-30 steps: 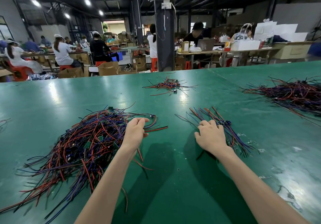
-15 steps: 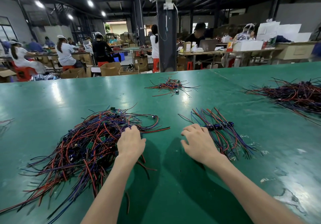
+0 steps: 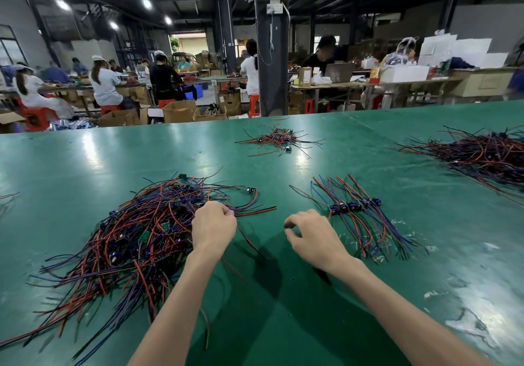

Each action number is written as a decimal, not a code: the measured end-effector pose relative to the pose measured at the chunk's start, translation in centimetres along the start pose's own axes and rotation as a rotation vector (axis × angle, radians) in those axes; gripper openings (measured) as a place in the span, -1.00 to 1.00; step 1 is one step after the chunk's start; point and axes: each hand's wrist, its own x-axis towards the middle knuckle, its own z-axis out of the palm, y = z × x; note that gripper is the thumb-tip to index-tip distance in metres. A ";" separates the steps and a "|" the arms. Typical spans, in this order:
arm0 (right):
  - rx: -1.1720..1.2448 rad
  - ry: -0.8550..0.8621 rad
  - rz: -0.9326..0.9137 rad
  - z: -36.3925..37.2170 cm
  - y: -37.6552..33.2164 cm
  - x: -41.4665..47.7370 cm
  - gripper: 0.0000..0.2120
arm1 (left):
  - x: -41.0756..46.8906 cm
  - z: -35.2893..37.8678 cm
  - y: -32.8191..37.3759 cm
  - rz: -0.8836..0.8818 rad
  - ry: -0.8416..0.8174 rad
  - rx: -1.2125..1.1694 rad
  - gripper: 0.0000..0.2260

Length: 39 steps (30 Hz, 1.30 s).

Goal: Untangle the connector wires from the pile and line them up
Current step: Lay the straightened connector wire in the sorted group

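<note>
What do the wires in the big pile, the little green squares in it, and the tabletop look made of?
The wires in the big pile: likely plastic-insulated; smooth red, blue and black jackets that bend freely. The green squares: probably small circuit boards, flat, rigid-looking. The tabletop: green mat, perhaps rubber or vinyl; semi-glossy, mirroring ceiling lights.

My left grip and right grip are bare, and both forearms run uncovered to the lower edge of view.
</note>
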 end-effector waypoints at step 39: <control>1.520 0.031 0.324 -2.3 -0.4 0.8 -0.88 | -2.7 2.4 2.8 -0.073 -0.783 -0.966 -0.83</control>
